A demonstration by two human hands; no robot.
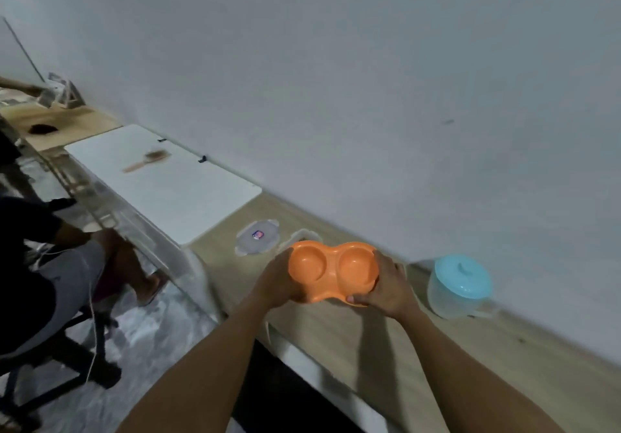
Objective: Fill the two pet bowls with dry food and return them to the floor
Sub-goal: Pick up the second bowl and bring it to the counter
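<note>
An orange double pet bowl [332, 269] with two round empty wells is held just above the wooden tabletop [336, 342]. My left hand [280, 283] grips its left end and my right hand [386, 289] grips its right end, thumb on the near rim. A clear container lid [257, 236] with a red and blue label lies flat on the table behind the bowl. Part of a clear container [304, 234] shows behind the bowl's far rim, mostly hidden. A clear jug with a light blue lid [460, 284] stands to the right by the wall.
A white board [188, 194] with a wooden brush [148, 162] on it lies further left on the table. A seated person [43, 264] on a black chair is at the left over a grey patterned floor. The white wall runs along the table's far edge.
</note>
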